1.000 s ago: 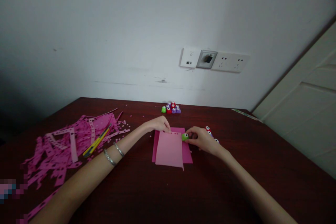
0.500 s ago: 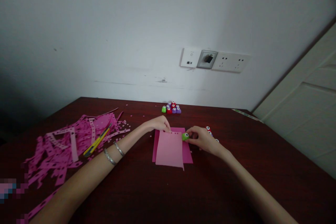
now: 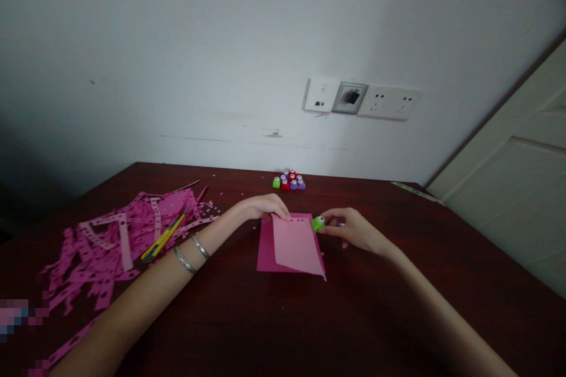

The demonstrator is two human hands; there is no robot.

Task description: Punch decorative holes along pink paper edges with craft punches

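Observation:
My left hand pinches the top left corner of a light pink sheet of paper. A row of small punched holes runs along that sheet's top edge. Between the thumb and fingers of my right hand is a green craft punch with a white round top, at the sheet's upper right corner. Whether the paper sits inside its slot I cannot tell. Beneath the light sheet lies a darker pink sheet, flat on the table.
Pink paper strips with punched holes pile up at the left, a yellow utility knife on top. Several coloured craft punches cluster near the wall. A ruler-like strip lies at the back right of the dark table.
The light pink sheet has shifted right and tilted over the darker one. My right hand and the green punch have moved slightly right and up; the punch is tipped differently.

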